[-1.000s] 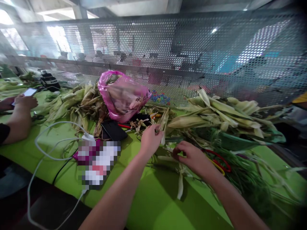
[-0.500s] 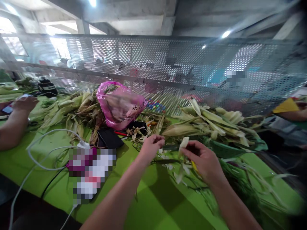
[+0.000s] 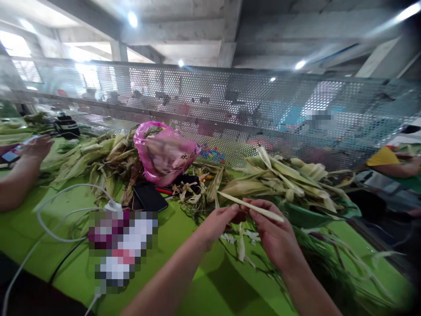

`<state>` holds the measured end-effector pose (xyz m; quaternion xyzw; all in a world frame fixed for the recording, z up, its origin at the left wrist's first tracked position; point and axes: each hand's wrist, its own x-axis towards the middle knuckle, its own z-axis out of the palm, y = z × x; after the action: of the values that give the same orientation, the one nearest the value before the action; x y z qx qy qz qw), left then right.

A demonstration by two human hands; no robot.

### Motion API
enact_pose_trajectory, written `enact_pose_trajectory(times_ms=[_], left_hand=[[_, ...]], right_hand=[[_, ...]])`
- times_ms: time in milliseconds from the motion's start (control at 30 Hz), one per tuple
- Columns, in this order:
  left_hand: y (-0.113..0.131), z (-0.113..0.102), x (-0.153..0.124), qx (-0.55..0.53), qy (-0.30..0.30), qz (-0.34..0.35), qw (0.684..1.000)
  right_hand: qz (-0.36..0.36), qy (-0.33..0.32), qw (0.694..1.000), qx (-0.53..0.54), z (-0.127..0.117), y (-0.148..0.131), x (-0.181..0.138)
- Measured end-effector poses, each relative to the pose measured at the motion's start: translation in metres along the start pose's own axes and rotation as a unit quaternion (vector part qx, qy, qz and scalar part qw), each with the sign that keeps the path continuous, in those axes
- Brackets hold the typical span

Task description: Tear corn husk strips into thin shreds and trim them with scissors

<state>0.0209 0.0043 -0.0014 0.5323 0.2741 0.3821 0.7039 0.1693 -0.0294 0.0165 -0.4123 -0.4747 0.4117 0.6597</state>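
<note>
My left hand (image 3: 219, 221) and my right hand (image 3: 272, 232) meet above the green table (image 3: 184, 281), both pinching a long pale strip of corn husk (image 3: 250, 206) that stretches left to right between them. Small husk scraps (image 3: 241, 243) hang and lie just under the hands. A heap of corn ears in their husks (image 3: 279, 175) lies right behind my right hand, over a green basket (image 3: 304, 215).
A pink plastic bag (image 3: 164, 151) and a black phone (image 3: 149, 196) sit at the back left, beside another husk pile (image 3: 98, 158). White cables (image 3: 62, 210) loop on the left. Another person's arm (image 3: 16, 175) rests far left. A perforated metal screen (image 3: 230, 105) closes the back.
My hands have risen and come together. The right hand lifted a husk piece from the table, and both hands now stretch a long strip between them. The view has tilted up.
</note>
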Motion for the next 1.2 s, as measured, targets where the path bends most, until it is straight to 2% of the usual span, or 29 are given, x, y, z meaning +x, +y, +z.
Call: enact_pose_trajectory(times_ms=[100, 200, 367, 533, 600, 700, 867, 1033, 1200], left_hand=[[0.003, -0.003, 0.002, -0.054, 0.072, 0.001, 0.996], [0.002, -0.008, 0.007, -0.059, 0.125, 0.022, 0.99], [0.001, -0.016, 0.013, -0.022, 0.171, 0.08, 0.982], [0.0, -0.02, 0.017, 0.006, 0.193, 0.097, 0.976], [0.0, -0.02, 0.017, 0.01, 0.198, 0.096, 0.975], [-0.002, -0.018, 0.016, 0.007, 0.187, 0.1, 0.977], [-0.002, -0.011, 0.012, 0.033, 0.117, 0.089, 0.989], [0.001, -0.012, 0.01, 0.028, 0.101, 0.081, 0.991], [0.0, -0.015, 0.012, -0.012, 0.093, 0.071, 0.993]], right_hand=[[-0.003, -0.06, 0.995, -0.086, 0.005, 0.005, -0.005], [-0.005, -0.096, 0.983, -0.159, 0.005, 0.005, -0.005], [0.02, -0.061, 0.975, -0.212, 0.005, 0.001, -0.002], [0.01, -0.085, 0.931, -0.355, 0.006, 0.007, -0.004], [0.014, -0.091, 0.921, -0.378, 0.006, 0.009, -0.004], [0.035, -0.089, 0.928, -0.36, 0.007, 0.01, -0.005], [0.065, -0.084, 0.95, -0.294, 0.01, 0.005, -0.005], [0.121, -0.084, 0.968, -0.203, 0.01, 0.009, -0.003], [0.14, -0.081, 0.971, -0.175, 0.01, 0.011, -0.003]])
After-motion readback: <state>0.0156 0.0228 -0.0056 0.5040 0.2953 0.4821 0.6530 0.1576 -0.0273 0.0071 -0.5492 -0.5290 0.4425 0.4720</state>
